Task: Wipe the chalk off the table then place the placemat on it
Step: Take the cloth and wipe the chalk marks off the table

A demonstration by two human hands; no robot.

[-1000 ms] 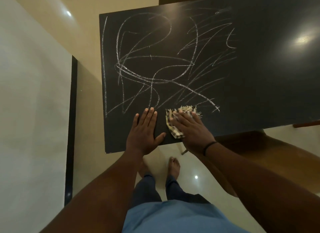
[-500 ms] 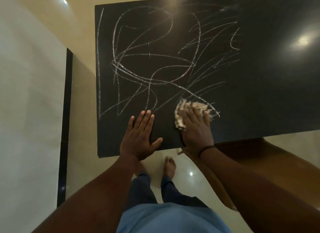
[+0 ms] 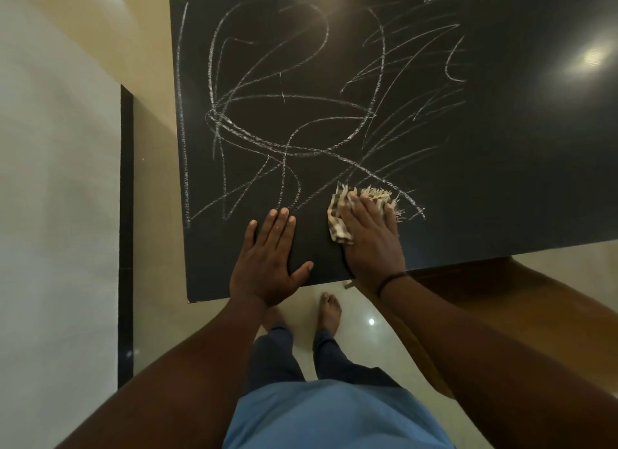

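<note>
A black table (image 3: 518, 168) fills the upper part of the head view, its left half covered with white chalk scribbles (image 3: 287, 114). My right hand (image 3: 371, 238) presses flat on a folded, fringed beige striped cloth (image 3: 344, 214) near the table's front edge, at the lower right end of the scribbles. My left hand (image 3: 267, 261) lies flat on the table beside it, fingers spread, holding nothing. No placemat is in view.
A wooden chair (image 3: 501, 308) stands at the table's front right, under my right forearm. A white wall (image 3: 57, 198) with a black skirting strip (image 3: 126, 214) runs along the left. My bare feet (image 3: 329, 310) stand on the glossy cream floor below the table edge.
My right hand slid the cloth away from me and slightly right onto the lower chalk lines in the first half second; since then it has barely shifted. My left hand stays flat.
</note>
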